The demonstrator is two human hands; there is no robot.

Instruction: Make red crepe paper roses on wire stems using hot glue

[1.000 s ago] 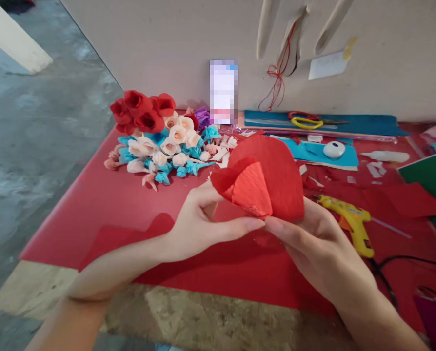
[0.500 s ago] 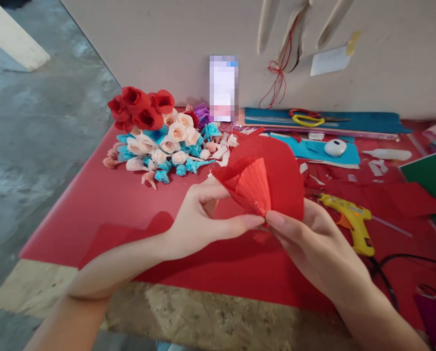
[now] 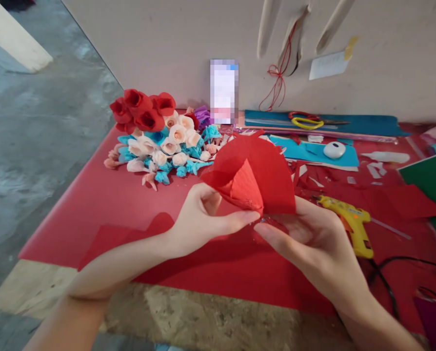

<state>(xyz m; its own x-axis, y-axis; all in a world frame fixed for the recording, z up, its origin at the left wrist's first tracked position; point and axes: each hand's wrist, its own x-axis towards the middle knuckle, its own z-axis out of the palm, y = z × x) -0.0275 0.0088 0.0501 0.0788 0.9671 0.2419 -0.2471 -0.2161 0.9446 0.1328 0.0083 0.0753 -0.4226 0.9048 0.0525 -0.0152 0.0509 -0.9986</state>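
A red crepe-paper flower (image 3: 267,168) is held up over the table, its wide rounded petal wrapped about a lighter folded piece at the front. My left hand (image 3: 199,219) pinches it near its gathered base, thumb in front and fingers partly hidden behind the paper. On the other side, my right hand (image 3: 309,239) supports the petal from behind with bent fingers. Its thumb tip lies just below the base, and a small dark bit shows beside it. Right of that hand, a yellow hot glue gun (image 3: 349,224) lies on the red tabletop (image 3: 68,214).
Finished paper flowers (image 3: 159,136) are piled at the back left. Behind them a phone (image 3: 224,92) leans on the wall. Scissors (image 3: 307,121), blue paper strips (image 3: 294,151), a white oval case (image 3: 334,150) and paper scraps lie at the back right. A black cord (image 3: 386,287) runs at right.
My right thumb has slid down and left off the flower's base, opening a small gap from the left thumb. The flower has shifted slightly left.
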